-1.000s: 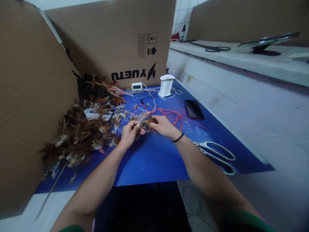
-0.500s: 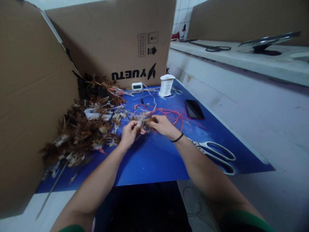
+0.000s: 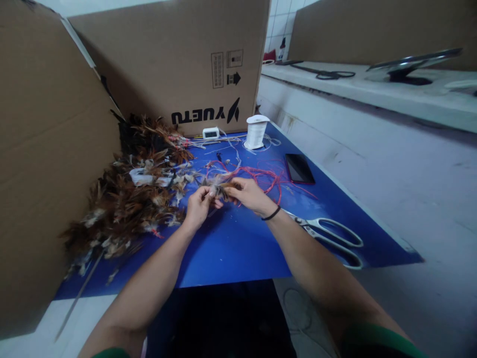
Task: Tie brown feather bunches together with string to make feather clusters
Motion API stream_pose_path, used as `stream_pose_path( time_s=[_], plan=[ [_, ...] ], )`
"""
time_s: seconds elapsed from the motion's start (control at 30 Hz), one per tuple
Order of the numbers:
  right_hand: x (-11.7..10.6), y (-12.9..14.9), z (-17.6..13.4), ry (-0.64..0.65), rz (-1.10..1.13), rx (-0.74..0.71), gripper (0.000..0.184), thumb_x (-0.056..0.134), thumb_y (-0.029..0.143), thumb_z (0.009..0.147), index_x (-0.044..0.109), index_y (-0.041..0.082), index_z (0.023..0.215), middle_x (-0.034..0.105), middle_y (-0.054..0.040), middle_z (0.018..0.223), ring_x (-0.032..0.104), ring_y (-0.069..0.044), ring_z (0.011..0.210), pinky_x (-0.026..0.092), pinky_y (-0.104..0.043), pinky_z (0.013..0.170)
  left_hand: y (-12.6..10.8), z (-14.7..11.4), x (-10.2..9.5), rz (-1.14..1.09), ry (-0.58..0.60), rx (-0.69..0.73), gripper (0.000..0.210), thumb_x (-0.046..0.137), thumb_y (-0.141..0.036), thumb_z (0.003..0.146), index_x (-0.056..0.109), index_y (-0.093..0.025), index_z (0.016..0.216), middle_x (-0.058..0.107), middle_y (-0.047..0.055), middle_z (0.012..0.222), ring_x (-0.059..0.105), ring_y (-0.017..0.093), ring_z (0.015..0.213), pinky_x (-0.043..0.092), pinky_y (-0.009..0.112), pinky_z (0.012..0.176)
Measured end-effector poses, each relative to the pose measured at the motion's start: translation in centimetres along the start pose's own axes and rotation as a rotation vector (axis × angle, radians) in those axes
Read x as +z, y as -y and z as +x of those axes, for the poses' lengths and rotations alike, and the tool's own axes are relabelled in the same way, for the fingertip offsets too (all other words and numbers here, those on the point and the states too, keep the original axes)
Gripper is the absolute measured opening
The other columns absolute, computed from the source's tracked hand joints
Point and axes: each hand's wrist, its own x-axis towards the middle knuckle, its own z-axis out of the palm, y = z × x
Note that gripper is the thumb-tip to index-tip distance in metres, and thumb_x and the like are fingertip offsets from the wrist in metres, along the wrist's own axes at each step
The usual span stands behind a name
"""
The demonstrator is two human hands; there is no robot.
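Between my two hands, above the blue table top (image 3: pixel 238 248), is a small bunch of brown and grey feathers (image 3: pixel 220 189). My left hand (image 3: pixel 199 206) pinches its pale, fluffy end between thumb and fingers. On the other side, my right hand (image 3: pixel 251 195), with a black band at the wrist, is closed on the brown end. Just behind the hands lies a tangle of red string (image 3: pixel 274 176). A large heap of brown feathers (image 3: pixel 122 199) with whitish quill ends spreads to the left. Metal scissors (image 3: pixel 328 233) lie partly under my right forearm.
A white spool (image 3: pixel 256 133) and a small white digital display (image 3: pixel 210 133) stand toward the back. A dark phone (image 3: pixel 299 168) lies at the right. Cardboard walls (image 3: pixel 156 64) enclose the back and left. A thin stick (image 3: pixel 79 296) juts over the front left edge.
My right hand has shifted slightly, its fingers drawn closer along the feathers. The left hand keeps its pinch almost in place. The whole view has moved a little.
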Motion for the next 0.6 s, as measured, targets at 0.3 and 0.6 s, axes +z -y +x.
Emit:
stream_pose_path(
  time_s=[0.3,0.6],
  plan=[
    [-1.2,0.7,-0.3,-0.183,-0.319,-0.396,0.018,0.049,0.023,0.081,0.063,0.018,0.092,0.064,-0.0029,0.086,0.057,-0.013,0.076,0.046,-0.025,0.066,0.3,0.2,-0.3,0.023,0.001,-0.007,0.029,0.061,-0.043,0.076,0.053,-0.015,0.077,0.063,0.000,0.061,0.064,0.014,0.054,0.054,0.028,0.056],
    [-0.9,0.0,-0.5,-0.087,-0.600,-0.580,0.016,0.055,0.018,0.080,0.067,0.019,0.091,0.064,-0.0054,0.090,0.058,-0.015,0.081,0.045,-0.027,0.075,0.2,0.1,-0.2,0.097,0.015,-0.007,0.033,0.059,-0.048,0.075,0.054,-0.016,0.076,0.063,0.000,0.056,0.063,0.014,0.051,0.054,0.028,0.056]
  ],
)
